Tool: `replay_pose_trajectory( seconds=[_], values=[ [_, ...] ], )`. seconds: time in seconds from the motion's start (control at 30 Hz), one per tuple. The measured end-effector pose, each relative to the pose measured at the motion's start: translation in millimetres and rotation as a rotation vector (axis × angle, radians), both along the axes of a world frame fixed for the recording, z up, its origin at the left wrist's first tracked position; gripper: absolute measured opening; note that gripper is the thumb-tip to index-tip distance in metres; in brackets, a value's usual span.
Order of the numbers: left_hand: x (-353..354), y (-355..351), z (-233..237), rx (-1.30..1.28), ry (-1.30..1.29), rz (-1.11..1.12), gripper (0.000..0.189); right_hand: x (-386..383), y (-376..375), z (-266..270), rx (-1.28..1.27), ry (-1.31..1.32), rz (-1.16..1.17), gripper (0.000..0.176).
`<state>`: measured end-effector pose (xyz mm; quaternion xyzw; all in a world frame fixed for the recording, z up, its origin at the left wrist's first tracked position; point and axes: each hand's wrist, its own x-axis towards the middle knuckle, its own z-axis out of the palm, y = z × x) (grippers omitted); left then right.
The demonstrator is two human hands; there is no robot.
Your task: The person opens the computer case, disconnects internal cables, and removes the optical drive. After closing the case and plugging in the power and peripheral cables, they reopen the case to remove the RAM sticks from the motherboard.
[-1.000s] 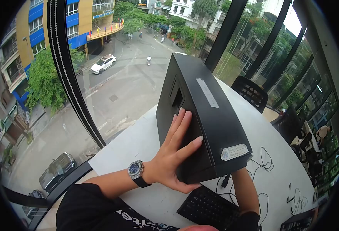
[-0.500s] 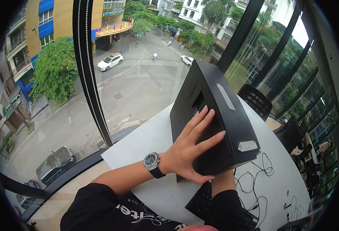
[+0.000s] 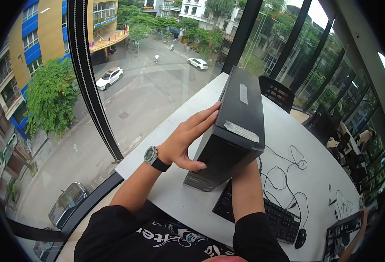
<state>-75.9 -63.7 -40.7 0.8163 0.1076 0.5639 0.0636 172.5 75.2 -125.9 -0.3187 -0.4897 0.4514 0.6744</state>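
A black desktop computer tower [image 3: 242,107] stands on the white desk in front of me, with a pale label on its top and a silvery sticker at the near top edge. My left hand [image 3: 183,139] is on its left side, fingers along the side panel and thumb against the near face. A watch with a dark strap is on that wrist. My right forearm [image 3: 247,190] reaches behind the tower's right side, and the case hides the right hand's fingers. Below the tower lies a black keyboard [image 3: 282,220], partly covered by my right arm.
A black mouse [image 3: 300,239] is right of the keyboard. Thin black cables [image 3: 288,183] curl over the white desk [image 3: 168,192]. Another dark device [image 3: 343,233] sits at the lower right. Black chairs [image 3: 277,92] stand beyond, and large windows line the left and far sides.
The tower has turned so its near end faces me more, and it looks more upright. My left hand has slid from the broad side panel towards its near edge. The view has shifted right.
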Motion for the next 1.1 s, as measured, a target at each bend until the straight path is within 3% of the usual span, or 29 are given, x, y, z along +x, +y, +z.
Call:
replay_pose_trajectory(
  seconds=[0.17, 0.23, 0.27, 0.33, 0.37, 0.43, 0.47, 0.5, 0.57, 0.63, 0.7, 0.77, 0.83, 0.9, 1.0, 1.03, 1.07, 1.1],
  values=[
    [5.4, -35.7, -20.8, -0.091, 0.023, 0.059, 0.090, 5.5, 72.3, 19.3, 0.000, 0.108, 0.151, 0.068],
    [27.8, -68.8, -37.6, -0.130, -0.247, 0.366, 0.097, 9.4, 84.6, 14.9, 0.011, 0.153, 0.212, 0.067],
    [44.1, -83.8, -44.3, -0.124, -0.240, 0.366, 0.097, 10.5, 88.6, 12.0, 0.019, 0.174, 0.236, 0.067],
    [81.7, -106.8, -53.5, -0.287, -0.344, 0.504, 0.120, 15.2, 93.1, 7.9, 0.030, 0.196, 0.249, 0.067],
    [91.7, -105.0, -53.1, -0.301, -0.330, 0.495, 0.120, 15.8, 87.5, 10.3, 0.019, 0.207, 0.235, 0.067],
    [104.5, -97.6, -52.8, -0.245, -0.286, 0.792, 0.143, 14.3, 73.9, 16.4, 0.043, -0.057, 0.035, 0.068],
    [104.5, -95.9, -52.1, -0.230, -0.280, 0.844, 0.153, 11.9, 73.4, 19.1, -0.049, -0.039, -0.013, 0.068],
    [98.7, -91.9, -51.1, -0.222, -0.265, 0.820, 0.153, 1.4, 58.1, 28.7, -0.135, 0.157, -0.087, 0.069],
    [72.3, -81.5, -51.2, -0.240, -0.273, 0.876, 0.146, 13.5, 47.3, 29.1, -0.154, -0.004, -0.225, 0.070],
    [29.5, -54.5, -52.8, -0.192, -0.325, 0.732, 0.136, 22.8, 23.2, 34.2, -0.224, 0.022, -0.312, 0.067],
    [-8.6, -26.8, -56.6, -0.229, -0.347, 0.588, 0.130, 29.2, -5.7, 41.4, -0.179, 0.005, -0.337, 0.051],
    [-24.2, -15.5, -57.8, -0.375, -0.412, 0.456, 0.128, 45.7, -13.6, 34.7, -0.202, -0.009, -0.315, 0.055],
    [-26.7, -13.2, -61.4, -0.383, -0.421, 0.425, 0.125, 63.1, -8.7, 44.2, -0.186, -0.298, -0.206, 0.053],
    [-25.6, -22.0, -68.6, -0.455, -0.402, 0.433, 0.124, 72.1, 1.0, 50.2, -0.208, -0.322, -0.257, 0.052],
    [2.8, -38.8, -70.9, -0.463, -0.483, 0.530, 0.111, 80.8, 25.7, 53.3, -0.103, -0.382, -0.190, 0.046],
    [14.7, -45.1, -70.7, -0.506, -0.579, 0.592, 0.107, 80.1, 32.4, 50.9, -0.124, -0.357, 0.014, 0.045],
    [24.9, -48.1, -63.7, -0.524, -0.623, 0.597, 0.097, 79.4, 34.5, 44.6, -0.146, -0.330, 0.222, 0.054],
    [25.4, -46.2, -64.8, -0.540, -0.622, 0.601, 0.097, 77.3, 32.4, 37.5, -0.162, -0.332, 0.224, 0.054]
  ],
)
